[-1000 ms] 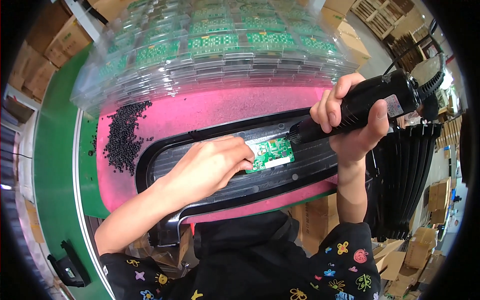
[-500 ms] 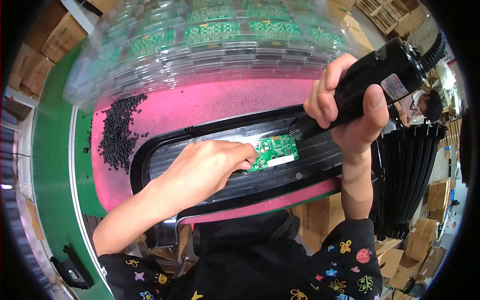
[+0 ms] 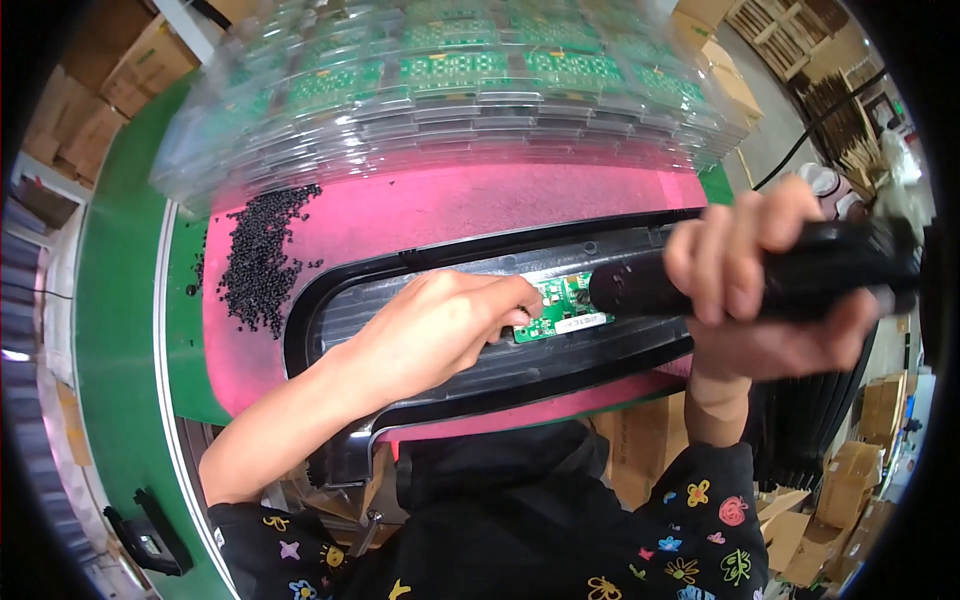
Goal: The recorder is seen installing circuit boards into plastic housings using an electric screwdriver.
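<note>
A green circuit board (image 3: 562, 310) with a white strip lies inside a long black plastic housing (image 3: 490, 367). My left hand (image 3: 435, 325) rests over the board's left end, thumb and fingers pinched together. What they hold, if anything, is hidden. Smeared by motion, my right hand (image 3: 755, 275) is wrapped round a black cylindrical electric screwdriver (image 3: 640, 285). The tool lies tilted well over toward the right, its nose end at the board's right edge. Whether its tip touches the board cannot be seen.
A pile of small black screws (image 3: 255, 260) lies on the pink mat (image 3: 450, 200) at left. Stacked clear plastic trays (image 3: 440, 110) of green boards stand behind. Black curved parts (image 3: 800, 420) and cardboard boxes (image 3: 850, 480) are at the right. Another black part (image 3: 150, 535) sits lower left.
The screwdriver has tipped from slanting up to nearly level, its rear swinging down and right. My left hand stays pinched at the board's end. The whole view has shifted slightly.
</note>
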### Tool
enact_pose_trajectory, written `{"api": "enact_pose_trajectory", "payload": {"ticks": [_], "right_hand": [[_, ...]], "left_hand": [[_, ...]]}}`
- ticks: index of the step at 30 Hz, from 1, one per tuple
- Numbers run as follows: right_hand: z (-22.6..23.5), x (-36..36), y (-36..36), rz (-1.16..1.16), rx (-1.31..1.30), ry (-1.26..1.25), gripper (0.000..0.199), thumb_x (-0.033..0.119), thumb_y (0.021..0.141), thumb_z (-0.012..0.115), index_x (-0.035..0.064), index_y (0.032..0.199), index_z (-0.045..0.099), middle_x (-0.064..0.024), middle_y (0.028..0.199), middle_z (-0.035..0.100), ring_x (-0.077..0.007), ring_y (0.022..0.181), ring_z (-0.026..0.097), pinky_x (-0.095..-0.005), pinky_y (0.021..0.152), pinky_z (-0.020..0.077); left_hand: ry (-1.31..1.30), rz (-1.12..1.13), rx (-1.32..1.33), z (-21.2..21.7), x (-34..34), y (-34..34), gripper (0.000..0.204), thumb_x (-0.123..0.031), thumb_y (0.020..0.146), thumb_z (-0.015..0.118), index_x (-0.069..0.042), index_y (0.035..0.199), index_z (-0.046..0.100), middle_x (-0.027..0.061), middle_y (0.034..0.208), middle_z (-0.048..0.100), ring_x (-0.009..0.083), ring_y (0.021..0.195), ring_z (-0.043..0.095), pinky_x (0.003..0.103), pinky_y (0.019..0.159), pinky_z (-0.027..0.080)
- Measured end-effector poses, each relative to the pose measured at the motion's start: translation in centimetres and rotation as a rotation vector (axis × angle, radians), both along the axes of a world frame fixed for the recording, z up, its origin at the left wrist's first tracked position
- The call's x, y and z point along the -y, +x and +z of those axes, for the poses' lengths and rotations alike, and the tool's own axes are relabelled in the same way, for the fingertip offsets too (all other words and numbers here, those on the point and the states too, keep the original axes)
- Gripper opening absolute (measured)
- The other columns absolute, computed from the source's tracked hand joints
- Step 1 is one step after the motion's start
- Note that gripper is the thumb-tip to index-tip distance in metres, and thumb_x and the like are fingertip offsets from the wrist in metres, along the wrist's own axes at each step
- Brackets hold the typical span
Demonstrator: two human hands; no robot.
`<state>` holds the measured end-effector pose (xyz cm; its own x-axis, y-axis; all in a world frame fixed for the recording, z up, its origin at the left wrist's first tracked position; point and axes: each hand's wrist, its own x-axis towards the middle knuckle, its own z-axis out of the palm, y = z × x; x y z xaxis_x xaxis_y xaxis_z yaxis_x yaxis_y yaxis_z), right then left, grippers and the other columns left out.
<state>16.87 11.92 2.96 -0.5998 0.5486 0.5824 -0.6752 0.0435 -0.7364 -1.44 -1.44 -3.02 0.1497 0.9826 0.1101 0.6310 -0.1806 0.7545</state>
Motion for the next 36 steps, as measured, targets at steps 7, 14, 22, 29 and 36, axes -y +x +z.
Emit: {"api": "enact_pose_trajectory", "payload": {"ticks": [7,14,22,29,36], "right_hand": [[1.6,2.9,0.5,-0.029,-0.183,-0.055,0.049,0.052,0.080,0.068,0.0106,0.091,0.044,0.0047,0.055,0.053,-0.0078,0.042,0.053,-0.0223,0.046,0.0447],[1.2,3.3,-0.2,0.006,-0.188,-0.031,0.048,0.050,0.081,0.070,0.0102,0.092,0.046,0.0035,0.055,0.055,-0.0080,0.040,0.052,-0.0206,0.040,0.0406],[1.0,1.2,-0.9,0.242,0.041,0.083,0.056,0.054,0.077,0.074,0.0081,0.098,0.049,0.0009,0.064,0.059,-0.0130,0.049,0.056,-0.0271,0.048,0.0425],[-2.1,0.3,-3.4,0.142,0.117,0.013,0.066,0.067,0.083,0.057,0.0030,0.097,0.048,-0.0019,0.059,0.050,-0.0113,0.046,0.045,-0.0259,0.046,0.0357],[-2.2,0.7,-4.1,0.114,0.130,0.005,0.065,0.067,0.084,0.055,0.0030,0.095,0.048,-0.0017,0.057,0.049,-0.0113,0.044,0.043,-0.0258,0.046,0.0349]], "left_hand": [[0.270,-0.021,0.068,0.5,0.1,0.2,0.016,-0.004,0.081,0.070,0.000,0.093,0.059,0.0115,0.084,0.066,0.0279,0.074,0.066,0.035,0.064,0.053],[0.401,-0.087,0.054,0.1,0.3,0.0,0.022,-0.007,0.077,0.074,-0.002,0.093,0.059,0.0120,0.082,0.066,0.0299,0.073,0.066,0.036,0.062,0.053],[0.454,0.071,-0.028,0.0,0.5,-0.2,0.016,-0.011,0.070,0.078,-0.003,0.080,0.068,0.0086,0.070,0.066,0.0276,0.067,0.066,0.035,0.058,0.052],[0.153,-0.019,-0.348,-0.6,1.1,-0.6,0.011,-0.012,0.074,0.069,-0.009,0.084,0.069,0.0030,0.080,0.063,0.0235,0.081,0.065,0.037,0.057,0.052],[0.172,-0.014,-0.430,-0.6,1.1,-0.3,0.007,-0.010,0.074,0.068,-0.007,0.080,0.067,0.0038,0.081,0.062,0.0245,0.080,0.065,0.037,0.058,0.054]]}}
